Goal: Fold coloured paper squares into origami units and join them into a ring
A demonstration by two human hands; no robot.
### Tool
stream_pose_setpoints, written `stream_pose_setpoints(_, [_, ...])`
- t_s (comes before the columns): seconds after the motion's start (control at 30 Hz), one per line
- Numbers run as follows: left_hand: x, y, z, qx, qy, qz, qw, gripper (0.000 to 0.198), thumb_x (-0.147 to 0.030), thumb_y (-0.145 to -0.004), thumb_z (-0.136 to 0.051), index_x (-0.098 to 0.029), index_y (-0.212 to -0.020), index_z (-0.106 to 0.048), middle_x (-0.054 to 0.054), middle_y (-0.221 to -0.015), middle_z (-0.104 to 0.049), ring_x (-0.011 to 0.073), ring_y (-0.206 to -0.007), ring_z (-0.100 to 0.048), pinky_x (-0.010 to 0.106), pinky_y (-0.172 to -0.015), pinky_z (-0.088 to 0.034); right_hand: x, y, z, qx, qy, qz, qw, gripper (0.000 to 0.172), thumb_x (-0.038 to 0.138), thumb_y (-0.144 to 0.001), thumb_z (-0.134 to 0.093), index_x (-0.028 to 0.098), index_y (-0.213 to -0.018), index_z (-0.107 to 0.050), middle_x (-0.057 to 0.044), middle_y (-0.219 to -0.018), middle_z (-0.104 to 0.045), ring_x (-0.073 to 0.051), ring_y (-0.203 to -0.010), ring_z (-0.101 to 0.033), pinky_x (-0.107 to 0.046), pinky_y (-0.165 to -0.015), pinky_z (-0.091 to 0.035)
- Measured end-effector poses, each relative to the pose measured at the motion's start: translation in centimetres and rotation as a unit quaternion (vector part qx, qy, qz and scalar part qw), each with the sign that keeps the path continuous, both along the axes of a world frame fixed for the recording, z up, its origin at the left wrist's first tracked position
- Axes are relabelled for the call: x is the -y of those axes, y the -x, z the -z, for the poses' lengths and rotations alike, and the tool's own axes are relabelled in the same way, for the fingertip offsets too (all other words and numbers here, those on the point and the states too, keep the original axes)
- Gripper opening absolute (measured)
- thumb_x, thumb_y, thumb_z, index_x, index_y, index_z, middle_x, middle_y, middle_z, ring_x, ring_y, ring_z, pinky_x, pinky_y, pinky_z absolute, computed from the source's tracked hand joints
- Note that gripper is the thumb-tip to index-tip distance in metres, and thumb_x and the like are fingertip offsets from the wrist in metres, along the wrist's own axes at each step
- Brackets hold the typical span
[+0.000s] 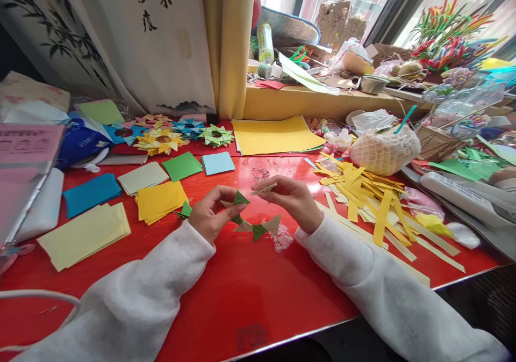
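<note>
Over the middle of the red table, my left hand (217, 210) pinches a chain of folded paper triangles (258, 232) in green and cream. Part of the chain hangs below the fingers and a green tip shows left of the hand. My right hand (296, 200) holds a cream folded paper piece (264, 189) nearly edge-on, between thumb and fingers. A small gap separates that piece from the green triangle (241, 197) in my left fingers. Part of the chain is hidden behind the left hand.
Paper stacks in blue (92, 195), yellow (160, 202) and cream (86, 234) lie at left. Finished folded paper stars (161, 140) sit behind them. Yellow sheets (276, 134) rest at the back. Paper strips (381, 217) spread at right, near a net-wrapped cup (385, 148) with a straw.
</note>
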State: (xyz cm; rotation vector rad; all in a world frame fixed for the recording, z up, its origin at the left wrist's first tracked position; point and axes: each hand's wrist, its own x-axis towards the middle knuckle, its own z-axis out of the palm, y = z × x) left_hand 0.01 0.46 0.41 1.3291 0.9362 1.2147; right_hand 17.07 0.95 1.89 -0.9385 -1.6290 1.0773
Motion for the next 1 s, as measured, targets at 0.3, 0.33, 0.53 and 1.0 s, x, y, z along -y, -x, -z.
stream_pose_setpoints(0.3, [0.0, 0.2, 0.2, -0.012, -0.039, 0.000, 0.999, 0.016, -0.026, -0.061, -0.064, -0.017, -0.070, -0.054, -0.002, -0.065, -0.055, 0.0127, -0.059, -0.056, 0.028, -0.054, -0.051, 1.3, 0.3, -1.0, 0.029, -0.044, -0.012, 0.999, 0.017, 0.022, -0.073, -0.056, 0.018, -0.089, -0.057, -0.002, -0.076, -0.060, -0.011, -0.069, -0.056, -0.025, -0.062, -0.047])
stream_pose_setpoints(0.33, [0.0, 0.2, 0.2, -0.008, -0.035, 0.006, 0.999, 0.016, -0.026, -0.061, -0.064, -0.017, -0.070, -0.054, -0.002, -0.066, -0.055, 0.0129, -0.059, -0.056, 0.028, -0.053, -0.052, 1.4, 0.4, -1.1, 0.036, -0.043, -0.020, 0.998, 0.014, 0.023, -0.073, -0.055, 0.017, -0.086, -0.058, -0.003, -0.079, -0.060, -0.011, -0.070, -0.056, -0.025, -0.062, -0.048])
stream_pose_setpoints(0.53, [-0.2, 0.1, 0.4, 0.011, -0.030, 0.017, 0.999, 0.017, -0.025, -0.061, -0.065, -0.016, -0.071, -0.054, -0.001, -0.068, -0.055, 0.0138, -0.060, -0.057, 0.030, -0.054, -0.052, 1.5, 0.4, -1.1, 0.007, -0.016, -0.016, 1.000, 0.015, 0.027, -0.075, -0.052, 0.018, -0.086, -0.056, -0.003, -0.077, -0.059, -0.012, -0.065, -0.059, -0.026, -0.055, -0.049])
stream_pose_setpoints(1.0, [-0.4, 0.2, 0.6, 0.008, -0.106, 0.036, 0.994, 0.009, -0.022, -0.066, -0.061, -0.018, -0.073, -0.058, 0.002, -0.076, -0.056, 0.0161, -0.075, -0.056, 0.027, -0.060, -0.051, 2.2, 0.6, -1.1, 0.074, -0.078, 0.024, 0.994, 0.011, 0.021, -0.078, -0.048, 0.018, -0.084, -0.056, -0.002, -0.073, -0.059, -0.011, -0.064, -0.058, -0.025, -0.056, -0.050])
